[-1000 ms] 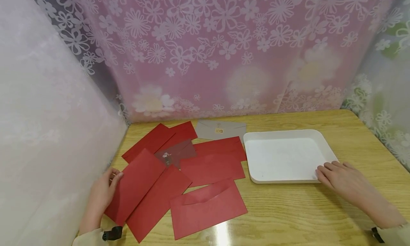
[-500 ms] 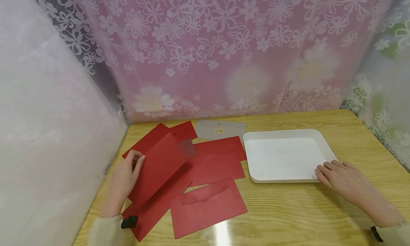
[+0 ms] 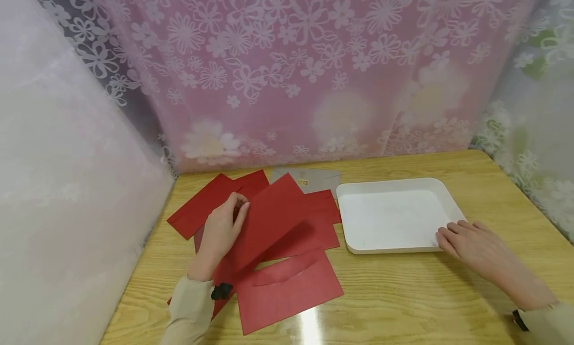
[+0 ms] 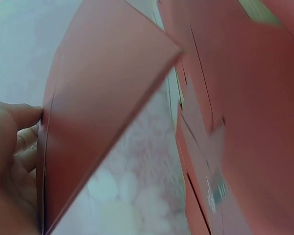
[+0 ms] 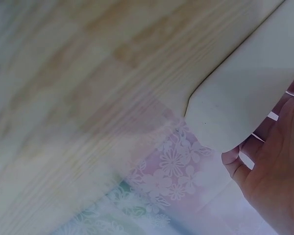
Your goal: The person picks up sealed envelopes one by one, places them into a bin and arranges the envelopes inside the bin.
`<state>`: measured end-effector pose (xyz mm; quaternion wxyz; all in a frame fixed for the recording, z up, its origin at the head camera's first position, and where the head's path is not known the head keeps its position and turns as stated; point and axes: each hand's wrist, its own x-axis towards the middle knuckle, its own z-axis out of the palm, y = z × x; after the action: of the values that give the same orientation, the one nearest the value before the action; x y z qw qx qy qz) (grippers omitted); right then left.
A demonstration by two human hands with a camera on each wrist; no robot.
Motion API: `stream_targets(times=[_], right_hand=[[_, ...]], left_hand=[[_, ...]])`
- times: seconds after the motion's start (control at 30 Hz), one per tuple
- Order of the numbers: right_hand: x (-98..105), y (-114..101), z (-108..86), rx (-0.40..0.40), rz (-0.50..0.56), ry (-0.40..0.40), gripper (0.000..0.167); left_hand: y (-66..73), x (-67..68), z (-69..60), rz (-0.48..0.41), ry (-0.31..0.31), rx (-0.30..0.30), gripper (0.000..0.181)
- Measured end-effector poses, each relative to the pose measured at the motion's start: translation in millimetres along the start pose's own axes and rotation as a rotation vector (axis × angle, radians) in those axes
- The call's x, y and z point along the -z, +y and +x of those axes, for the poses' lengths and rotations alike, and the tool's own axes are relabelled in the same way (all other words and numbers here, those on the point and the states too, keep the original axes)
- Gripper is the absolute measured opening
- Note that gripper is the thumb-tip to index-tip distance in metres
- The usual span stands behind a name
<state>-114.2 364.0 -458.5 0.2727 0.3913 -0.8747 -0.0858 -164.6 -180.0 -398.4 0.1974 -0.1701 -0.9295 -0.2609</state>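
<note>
In the head view my left hand pinches a red envelope by its left edge and holds it tilted above the other envelopes. The thumb and curled fingers on that edge also show in the left wrist view, where the envelope stands out from the pile. My right hand grips the near right corner of a white tray, fingers over its rim. From the right wrist, the tray's outer wall shows with the fingertips at its edge. Nothing lies in the tray.
Several red envelopes overlap on the wooden table, including one at the back left and one with an opening at the front. A grey envelope lies behind, partly covered. A dull purple envelope is mostly hidden. Flowered curtain hangs behind.
My left hand has lifted the red envelope off the left of the pile and carried it rightward, over the other envelopes. The right hand stays on the tray corner.
</note>
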Motion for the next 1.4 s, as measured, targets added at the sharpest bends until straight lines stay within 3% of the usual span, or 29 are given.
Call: stream_targets(times=[0.37, 0.53, 0.7, 1.0, 1.13, 1.4], right_hand=[[-0.7, 2.3, -0.7, -0.021, -0.002, -0.024, 0.054], [0.1, 2.4, -1.4, -0.004, -0.018, -0.019, 0.052], [1.1, 2.8, -1.3, 0.006, -0.026, -0.004, 0.05], [-1.5, 4.6, -6.1, -0.033, -0.016, -0.072, 0.063], [-4.3, 4.9, -7.5, 0.002, -0.03, -0.066, 0.06], [-5.8, 2.6, -7.8, -0.021, -0.012, -0.069, 0.063]], left_hand=[[48.6, -37.8, 34.4, -0.069, -0.015, -0.115, 0.022], [71.1, -51.7, 50.5, -0.078, -0.022, -0.221, 0.029], [94.3, -63.6, 66.6, -0.08, -0.068, -0.306, 0.03], [135.6, -91.8, 100.7, -0.15, -0.164, -0.384, 0.032], [147.4, -109.4, 113.6, -0.185, -0.177, -0.393, 0.032], [163.7, -141.5, 118.0, -0.19, -0.219, -0.41, 0.034]])
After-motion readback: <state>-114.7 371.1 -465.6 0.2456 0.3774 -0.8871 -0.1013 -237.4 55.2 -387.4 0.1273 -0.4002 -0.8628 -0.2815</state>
